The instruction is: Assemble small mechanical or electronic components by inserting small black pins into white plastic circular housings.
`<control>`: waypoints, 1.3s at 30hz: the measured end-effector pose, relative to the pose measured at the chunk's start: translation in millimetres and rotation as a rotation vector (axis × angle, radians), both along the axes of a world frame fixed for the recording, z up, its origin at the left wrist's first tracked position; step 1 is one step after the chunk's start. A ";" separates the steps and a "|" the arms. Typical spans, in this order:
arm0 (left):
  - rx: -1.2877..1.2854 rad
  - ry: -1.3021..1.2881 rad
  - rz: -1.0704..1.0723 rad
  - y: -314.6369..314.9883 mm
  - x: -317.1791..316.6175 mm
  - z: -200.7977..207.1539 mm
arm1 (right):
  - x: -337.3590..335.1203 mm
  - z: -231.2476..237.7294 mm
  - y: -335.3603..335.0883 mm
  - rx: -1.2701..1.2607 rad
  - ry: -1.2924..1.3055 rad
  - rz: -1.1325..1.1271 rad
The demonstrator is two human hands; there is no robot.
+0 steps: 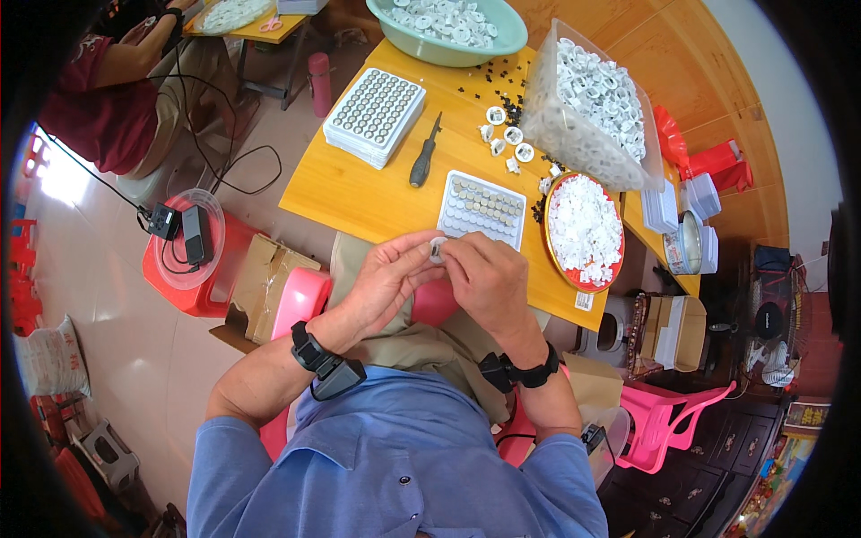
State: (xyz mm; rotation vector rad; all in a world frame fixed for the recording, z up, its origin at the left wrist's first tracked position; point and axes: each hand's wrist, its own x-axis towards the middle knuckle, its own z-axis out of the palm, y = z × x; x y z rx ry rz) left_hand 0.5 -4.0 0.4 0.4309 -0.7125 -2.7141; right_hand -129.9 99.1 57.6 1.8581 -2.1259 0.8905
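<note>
My left hand [395,273] and my right hand [489,278] meet at the near edge of the yellow table. Between their fingertips they pinch a small round white plastic part [437,249], partly covered by the fingers. Just beyond my right hand lies a white blister tray [456,235] with button cells in its upper rows. A screwdriver [425,152] with a dark handle rests farther left. Right of the tray stands a red, gold-rimmed dish [552,247] heaped with small white plastic pieces.
A stack of filled trays [372,121] stands at the table's left. Behind are a green basin [448,56] and a clear bin [547,108] of white parts. Loose round parts [512,136] and tiny black pieces [513,109] lie scattered. A co-worker [112,99] sits at the upper left.
</note>
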 end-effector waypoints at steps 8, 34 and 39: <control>0.014 -0.067 -0.001 0.1 0.8 2.7 | -37.9 -1.3 -10.6 -0.031 -0.206 -0.143; 0.030 -0.065 -0.005 -0.3 0.2 -0.6 | -52.8 -4.0 -19.7 0.274 -0.295 -0.253; 0.035 -0.061 -0.001 -0.3 0.0 1.9 | -50.7 -2.0 -19.4 0.281 -0.300 -0.243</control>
